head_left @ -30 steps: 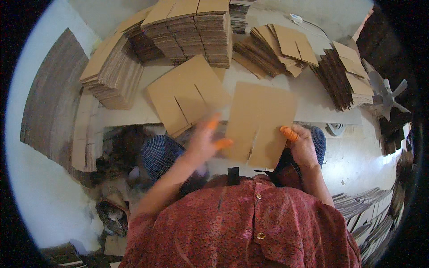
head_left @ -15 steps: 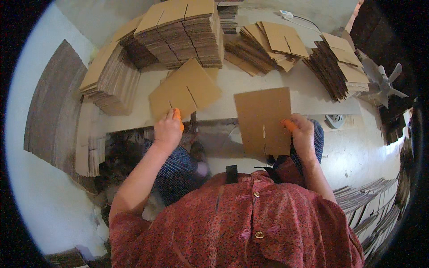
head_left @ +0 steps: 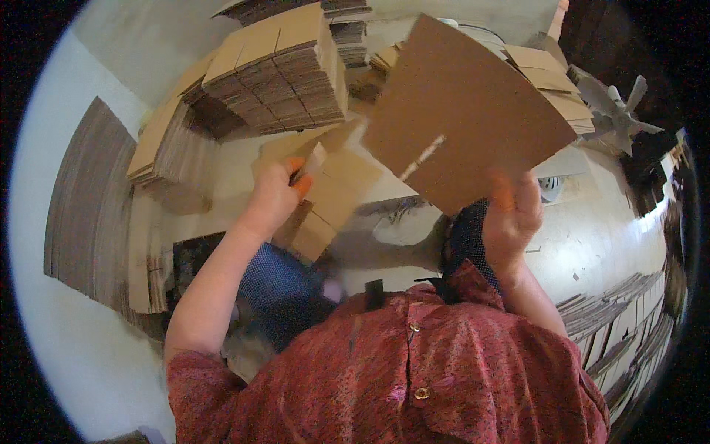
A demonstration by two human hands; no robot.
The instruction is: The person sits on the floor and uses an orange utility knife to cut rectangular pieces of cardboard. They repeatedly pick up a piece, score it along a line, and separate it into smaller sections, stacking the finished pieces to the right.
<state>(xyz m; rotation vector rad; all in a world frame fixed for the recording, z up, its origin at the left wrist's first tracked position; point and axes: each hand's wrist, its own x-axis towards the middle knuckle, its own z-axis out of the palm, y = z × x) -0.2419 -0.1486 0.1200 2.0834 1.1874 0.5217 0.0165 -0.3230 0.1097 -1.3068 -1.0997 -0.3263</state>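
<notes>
My right hand (head_left: 514, 214) grips the lower right edge of a brown cardboard sheet (head_left: 473, 103), raised and tilted in front of me. A light slit runs in from the sheet's lower left edge. Orange covers show on the fingers of both hands; those of the right are blurred. To the left, my left hand (head_left: 277, 194) is closed, thumb against fingers, on a tilted slotted cardboard sheet (head_left: 333, 137). More slotted cardboard (head_left: 336, 196) lies just under and beside that hand, over the table's near edge. The raised sheet hides part of the stacks behind it.
Tall stacks of slotted cardboard (head_left: 274, 70) stand at the back left, with another stack (head_left: 166, 152) beside them. A smaller pile (head_left: 551, 78) lies at the back right, near a grey fan (head_left: 617, 111). Grey cardboard (head_left: 92, 207) leans on the left wall. Cardboard bundles (head_left: 621, 325) stand lower right.
The sheet in my right hand has risen toward me and turned, now covering the back piles. My left hand has lifted the edge of its sheet. The view has shifted slightly.
</notes>
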